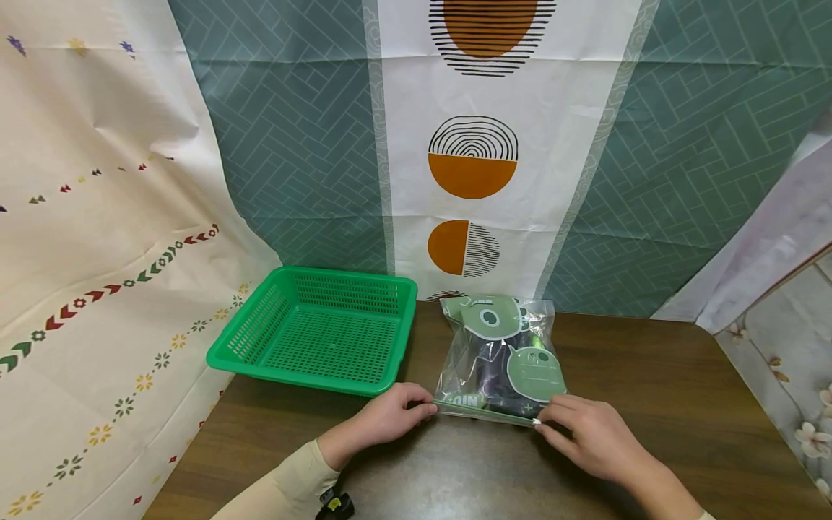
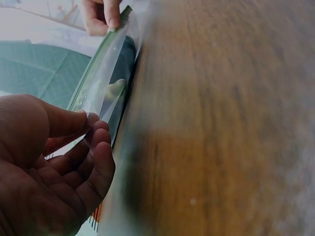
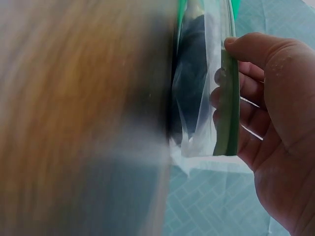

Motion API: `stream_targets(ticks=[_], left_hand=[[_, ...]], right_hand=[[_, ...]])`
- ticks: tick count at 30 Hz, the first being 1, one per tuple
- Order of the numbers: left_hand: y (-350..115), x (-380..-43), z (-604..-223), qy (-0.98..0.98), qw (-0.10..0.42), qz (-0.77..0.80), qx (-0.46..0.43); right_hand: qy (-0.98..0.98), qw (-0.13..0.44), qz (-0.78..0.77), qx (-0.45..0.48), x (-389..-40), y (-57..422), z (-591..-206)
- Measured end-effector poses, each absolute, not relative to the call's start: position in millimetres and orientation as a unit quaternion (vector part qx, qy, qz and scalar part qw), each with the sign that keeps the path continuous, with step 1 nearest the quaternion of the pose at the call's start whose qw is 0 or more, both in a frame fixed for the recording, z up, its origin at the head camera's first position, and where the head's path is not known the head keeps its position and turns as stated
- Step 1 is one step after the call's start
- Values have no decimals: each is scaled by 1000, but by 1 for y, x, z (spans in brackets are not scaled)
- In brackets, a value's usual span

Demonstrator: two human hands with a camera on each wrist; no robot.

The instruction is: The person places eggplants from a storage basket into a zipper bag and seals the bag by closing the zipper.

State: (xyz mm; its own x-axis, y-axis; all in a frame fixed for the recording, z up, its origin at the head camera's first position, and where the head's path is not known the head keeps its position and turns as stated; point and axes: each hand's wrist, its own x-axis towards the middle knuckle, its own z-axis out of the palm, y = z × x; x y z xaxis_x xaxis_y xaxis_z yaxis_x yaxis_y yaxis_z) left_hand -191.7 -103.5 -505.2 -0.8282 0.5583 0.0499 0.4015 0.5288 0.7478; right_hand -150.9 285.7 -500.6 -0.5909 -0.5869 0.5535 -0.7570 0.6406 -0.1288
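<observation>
A clear zip bag [image 1: 536, 372] with green cartoon animal prints lies on the table, its green-edged mouth facing me. Inside is a dark, folded-looking item [image 3: 191, 73], partly covered by the prints. My left hand [image 1: 390, 415] pinches the left end of the mouth between thumb and fingers. At the other end, my right hand [image 1: 588, 433] pinches the green zip strip [image 3: 228, 105] by a small white piece [image 1: 536, 422]. In the left wrist view the bag's film stands slightly raised off the wooden surface between both hands.
A green plastic basket [image 1: 318, 386] with slatted sides stands left of the bag, close to my left hand. The brown wooden table [image 1: 650, 375] extends to the right. Patterned cloth [image 1: 312, 144] hangs behind and along the left side.
</observation>
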Motion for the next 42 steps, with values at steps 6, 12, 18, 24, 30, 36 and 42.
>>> stream_targets(ticks=[6, 12, 18, 24, 30, 36, 42], left_hand=[[-103, -192, -505, 869, 101, 400, 274], [-103, -192, -505, 867, 105, 404, 272], [-102, -192, -506, 865, 104, 406, 276], [-102, -193, -506, 864, 108, 410, 272], [-104, -192, -505, 859, 121, 420, 267], [-104, -191, -505, 850, 145, 440, 248], [-104, -190, -507, 847, 157, 448, 238]], right_hand=[[-881, 236, 172, 372, -148, 294, -499], [-888, 241, 162, 357, -146, 304, -500], [-892, 238, 161, 350, -144, 311, -501], [-898, 233, 162, 337, -141, 316, -500], [-905, 224, 160, 326, -140, 322, -500], [-903, 227, 167, 325, -139, 329, -500], [-907, 224, 165, 316, -139, 335, -499]])
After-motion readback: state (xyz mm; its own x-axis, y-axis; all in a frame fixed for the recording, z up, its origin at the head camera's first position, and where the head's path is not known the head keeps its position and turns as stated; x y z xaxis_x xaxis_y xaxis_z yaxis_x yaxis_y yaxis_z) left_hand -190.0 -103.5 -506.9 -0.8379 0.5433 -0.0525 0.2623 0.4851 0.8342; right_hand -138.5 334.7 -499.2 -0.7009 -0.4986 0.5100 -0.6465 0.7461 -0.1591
